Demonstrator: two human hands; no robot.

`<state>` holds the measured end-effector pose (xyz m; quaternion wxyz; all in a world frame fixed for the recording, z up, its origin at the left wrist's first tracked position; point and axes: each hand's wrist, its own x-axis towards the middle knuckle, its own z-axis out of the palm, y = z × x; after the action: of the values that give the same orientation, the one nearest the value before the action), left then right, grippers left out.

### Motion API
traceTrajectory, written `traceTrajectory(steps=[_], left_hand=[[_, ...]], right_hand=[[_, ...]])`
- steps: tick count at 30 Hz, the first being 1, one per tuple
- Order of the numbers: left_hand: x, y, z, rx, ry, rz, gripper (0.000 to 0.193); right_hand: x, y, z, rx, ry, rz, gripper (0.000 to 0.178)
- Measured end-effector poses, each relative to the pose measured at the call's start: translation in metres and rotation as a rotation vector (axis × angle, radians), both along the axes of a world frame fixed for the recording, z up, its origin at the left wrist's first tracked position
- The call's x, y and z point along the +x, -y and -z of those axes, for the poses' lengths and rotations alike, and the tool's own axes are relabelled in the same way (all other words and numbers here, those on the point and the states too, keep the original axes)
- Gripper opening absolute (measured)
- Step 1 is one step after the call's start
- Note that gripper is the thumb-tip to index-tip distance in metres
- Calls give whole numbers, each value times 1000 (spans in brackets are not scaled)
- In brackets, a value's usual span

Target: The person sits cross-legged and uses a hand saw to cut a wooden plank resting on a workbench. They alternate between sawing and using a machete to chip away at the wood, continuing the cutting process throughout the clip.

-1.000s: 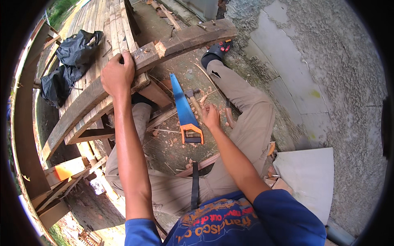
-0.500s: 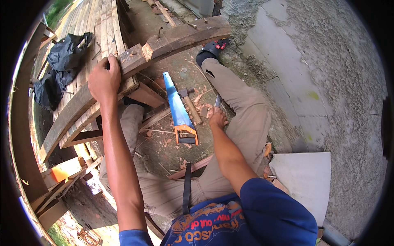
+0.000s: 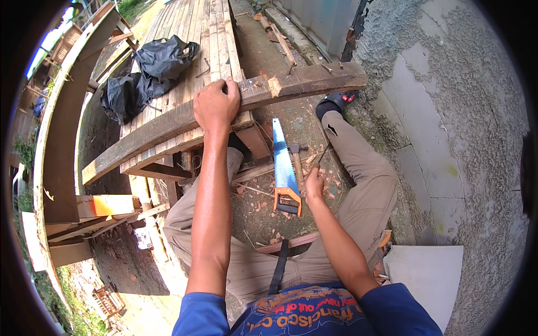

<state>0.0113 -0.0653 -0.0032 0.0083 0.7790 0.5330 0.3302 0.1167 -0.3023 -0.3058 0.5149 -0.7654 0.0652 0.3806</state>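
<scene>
My left hand point(image 3: 217, 105) is closed over a curved wooden beam point(image 3: 151, 124), which lies across the end of a slatted bench point(image 3: 196, 42). To the right of that hand, the beam's edge has a pale, freshly chipped notch point(image 3: 274, 87). Low between my knees, my right hand point(image 3: 315, 183) grips a chisel point(image 3: 324, 153), its thin blade pointing up and away; the fingers hide its handle. Just left of this hand lies a hammer point(image 3: 297, 162) with a wooden handle. A handsaw point(image 3: 284, 162) with an orange and black handle is on the ground beside the hammer.
Black plastic bags point(image 3: 162, 61) and a bent nail rest on the bench. Wood chips litter the ground between my legs. A rough concrete wall point(image 3: 476, 112) stands at right, with a pale board point(image 3: 426, 274) near my right hip. Timber framing point(image 3: 61, 168) fills the left.
The view has shifted, so the scene sits lower and further right. My right hand has turned the chisel, whose blade now shows edge-on and slanted. My left hand keeps its hold on the beam.
</scene>
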Motion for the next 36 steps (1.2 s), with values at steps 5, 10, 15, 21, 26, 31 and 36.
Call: traceTrajectory(steps=[5,10,15,21,26,31,36], left_hand=[[-7,-3,-1,-40,-1,23,43],[-14,-13,-1,-73,95,114,39],[-50,-32,6,-26,11,-68,45],[-52,-24,1,-69,-9,-75,45],[-49,-22,-1,-57,53,-49,44],[-46,-21,-1,-2,80,-67,44],[-51,-20,2,12,99,-71,44]], right_hand=[[-52,65,-154,674,-652,179,31],[-101,162,-193,579,-456,-185,12],[-99,177,-220,654,-274,-116,35],[-36,64,-266,684,13,-385,47],[-9,8,-296,805,53,-419,47],[-16,-12,-287,687,-61,-426,47],[0,-8,-291,718,-108,-422,46]])
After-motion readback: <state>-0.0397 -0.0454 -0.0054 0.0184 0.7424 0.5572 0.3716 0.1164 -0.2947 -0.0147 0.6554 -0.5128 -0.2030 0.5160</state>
